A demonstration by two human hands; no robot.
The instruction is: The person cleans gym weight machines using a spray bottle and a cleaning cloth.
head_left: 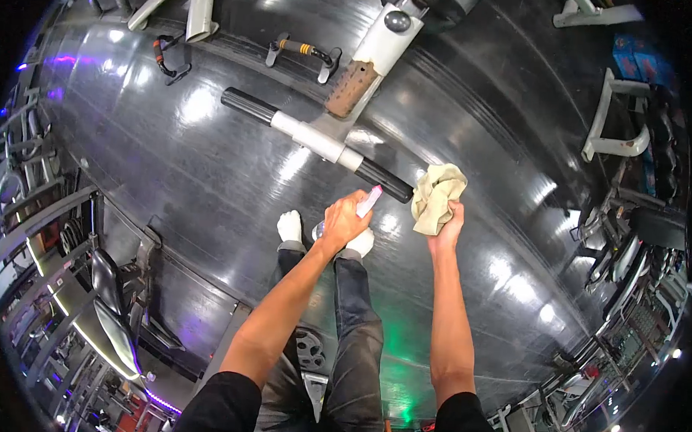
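Note:
My left hand point(344, 220) is wrapped round a spray bottle with a white head point(368, 201) and a pink tip; most of its body is hidden behind my fingers. A crumpled beige cloth point(438, 198) is gripped in my right hand point(450, 229). Just ahead of both hands lies the T-shaped foot of a gym machine: a white crossbar point(309, 140) with black ribbed ends. The right black end point(384, 179) comes close to the cloth and the bottle's tip in this view. A white upright with a rusty patch point(351, 89) rises behind the bar.
Two push-up handles point(298, 48) point(165, 60) with orange bands stand on the shiny black floor point(188, 157) farther ahead. White machine legs point(201, 13) are at the upper left, a white frame point(618, 119) at the right. Racks and benches line both sides. My feet point(290, 226) are below the bar.

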